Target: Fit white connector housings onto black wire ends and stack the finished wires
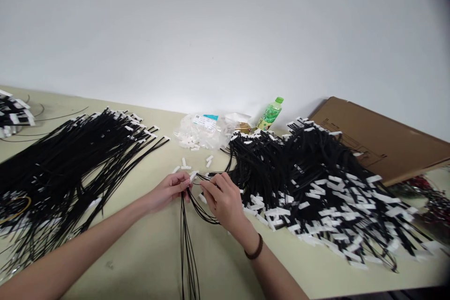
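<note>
Connector (pixel 193 176) sits in front of the bag (pixel 207 133), pinched in the left hand (pixel 183 186), wires (pixel 185 213) trailing below. Right hand (pixel 206 188) curled, thumb and fingertips closed on some wires; count unclear. Best hold the connector square, guide wires straight, avoid kinks.

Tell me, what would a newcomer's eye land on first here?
Probably the big heap of white-tipped black cables across the table's right side, beside a brown carton. Next, perhaps, the two hands in the middle: the left hand holding several dark strands, the right hand close beside it. The green bottle near the wall adds bright colour.
</note>
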The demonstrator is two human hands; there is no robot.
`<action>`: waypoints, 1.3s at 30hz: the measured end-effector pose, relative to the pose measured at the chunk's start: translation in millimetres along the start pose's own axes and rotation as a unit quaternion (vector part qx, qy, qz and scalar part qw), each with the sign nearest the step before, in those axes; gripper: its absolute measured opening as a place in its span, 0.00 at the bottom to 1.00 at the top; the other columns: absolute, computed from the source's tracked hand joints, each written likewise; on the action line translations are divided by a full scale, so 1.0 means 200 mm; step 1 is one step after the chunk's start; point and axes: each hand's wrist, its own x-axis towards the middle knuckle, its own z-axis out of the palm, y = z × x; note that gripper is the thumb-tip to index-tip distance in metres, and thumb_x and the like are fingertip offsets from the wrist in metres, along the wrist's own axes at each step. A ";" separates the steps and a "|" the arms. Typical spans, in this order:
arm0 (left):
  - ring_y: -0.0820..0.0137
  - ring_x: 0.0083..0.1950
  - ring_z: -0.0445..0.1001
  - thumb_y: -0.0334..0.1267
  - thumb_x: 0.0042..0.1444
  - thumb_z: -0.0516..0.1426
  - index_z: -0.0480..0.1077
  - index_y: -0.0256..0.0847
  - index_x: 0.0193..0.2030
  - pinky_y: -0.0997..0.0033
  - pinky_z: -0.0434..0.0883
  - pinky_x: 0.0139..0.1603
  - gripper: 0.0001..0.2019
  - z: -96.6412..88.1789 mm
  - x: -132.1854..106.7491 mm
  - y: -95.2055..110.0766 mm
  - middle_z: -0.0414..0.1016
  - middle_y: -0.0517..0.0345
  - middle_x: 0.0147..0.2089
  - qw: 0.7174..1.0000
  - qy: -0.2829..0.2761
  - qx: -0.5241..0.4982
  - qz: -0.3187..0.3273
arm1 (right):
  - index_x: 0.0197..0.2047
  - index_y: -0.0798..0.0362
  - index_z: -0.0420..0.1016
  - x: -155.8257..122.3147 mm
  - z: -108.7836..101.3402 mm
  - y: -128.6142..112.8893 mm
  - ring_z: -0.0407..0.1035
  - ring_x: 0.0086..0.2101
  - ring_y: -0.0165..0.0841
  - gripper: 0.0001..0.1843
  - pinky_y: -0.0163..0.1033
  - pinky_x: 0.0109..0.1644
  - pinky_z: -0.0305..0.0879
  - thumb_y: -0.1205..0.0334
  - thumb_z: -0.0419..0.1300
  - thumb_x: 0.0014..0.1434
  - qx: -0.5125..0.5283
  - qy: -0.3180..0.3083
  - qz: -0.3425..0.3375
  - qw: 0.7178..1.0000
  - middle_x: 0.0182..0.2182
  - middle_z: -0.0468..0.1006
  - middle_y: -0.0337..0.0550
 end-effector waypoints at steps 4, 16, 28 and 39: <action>0.75 0.26 0.67 0.41 0.53 0.54 0.64 0.36 0.29 0.73 0.63 0.29 0.10 0.00 0.00 -0.01 0.65 0.61 0.27 1.000 -0.007 -0.007 -0.001 | 0.34 0.56 0.71 -0.01 0.03 -0.02 0.54 0.28 0.31 0.07 0.37 0.32 0.55 0.68 0.51 0.60 0.006 0.030 -0.005 1.000 0.25 0.64 0.42; 0.76 0.26 0.66 0.41 0.52 0.55 0.64 0.36 0.29 0.73 0.63 0.29 0.10 -0.01 0.01 -0.01 0.65 0.61 0.29 0.999 -0.015 -0.031 -0.010 | 0.31 0.56 0.71 -0.02 0.08 -0.04 0.55 0.27 0.30 0.08 0.36 0.32 0.55 0.69 0.51 0.60 -0.001 0.063 -0.006 0.998 0.23 0.65 0.41; 0.75 0.26 0.66 0.42 0.52 0.55 0.64 0.36 0.29 0.73 0.63 0.29 0.10 -0.01 0.00 0.00 0.65 0.61 0.28 0.999 -0.038 -0.018 -0.015 | 0.34 0.55 0.72 -0.01 0.07 -0.04 0.55 0.28 0.31 0.09 0.36 0.33 0.56 0.68 0.51 0.60 0.003 0.028 0.006 1.000 0.24 0.66 0.41; 0.74 0.24 0.68 0.42 0.53 0.54 0.63 0.35 0.28 0.73 0.64 0.27 0.11 0.00 0.00 0.02 0.65 0.61 0.27 0.999 -0.044 -0.004 -0.023 | 0.31 0.55 0.71 -0.02 0.05 -0.04 0.53 0.27 0.31 0.10 0.37 0.30 0.53 0.69 0.50 0.60 -0.005 0.016 -0.017 1.000 0.23 0.65 0.41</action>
